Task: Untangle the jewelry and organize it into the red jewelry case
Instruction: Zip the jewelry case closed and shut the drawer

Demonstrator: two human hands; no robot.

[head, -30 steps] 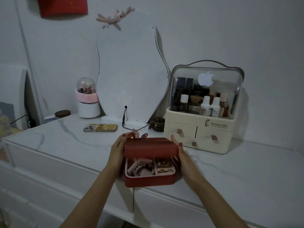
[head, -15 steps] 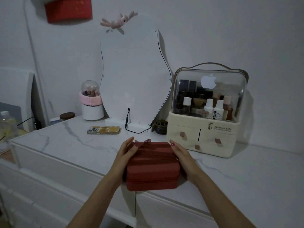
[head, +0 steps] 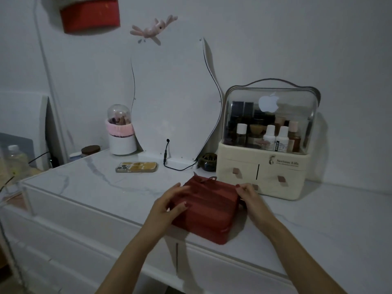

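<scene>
while the closed red jewelry case [head: 209,211] overhangs the dresser [head: 89,185] edge, both hands touch it.

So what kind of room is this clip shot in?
Most likely a bedroom vanity: a curvy mirror on a white marble-look dresser top, a clear-lidded cosmetics organizer, and a red jewelry case.

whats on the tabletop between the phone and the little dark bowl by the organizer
In the head view, a thin black cable loops across the marble tabletop between the phone and the dark bowl, in front of the mirror's base.
</scene>
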